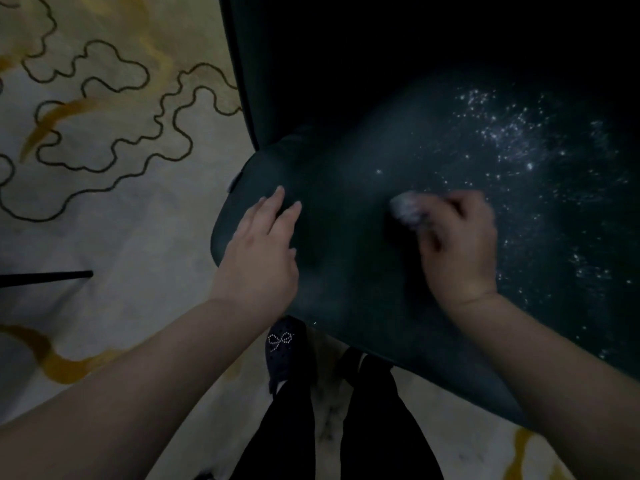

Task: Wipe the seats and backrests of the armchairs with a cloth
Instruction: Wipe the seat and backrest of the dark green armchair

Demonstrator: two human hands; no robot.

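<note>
Pale cloth bunched under right hand fingertips (blurred), on seat

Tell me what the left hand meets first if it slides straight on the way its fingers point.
Probably only more seat: the left hand lies flat, fingers pointing toward the dark backrest, likely next. Depth is unclear.

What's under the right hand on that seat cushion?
A pale bunched cloth shows past the fingers of the right hand, pressed on the dark seat cushion. The rest of the cloth and the cushion beneath the palm are covered.
</note>
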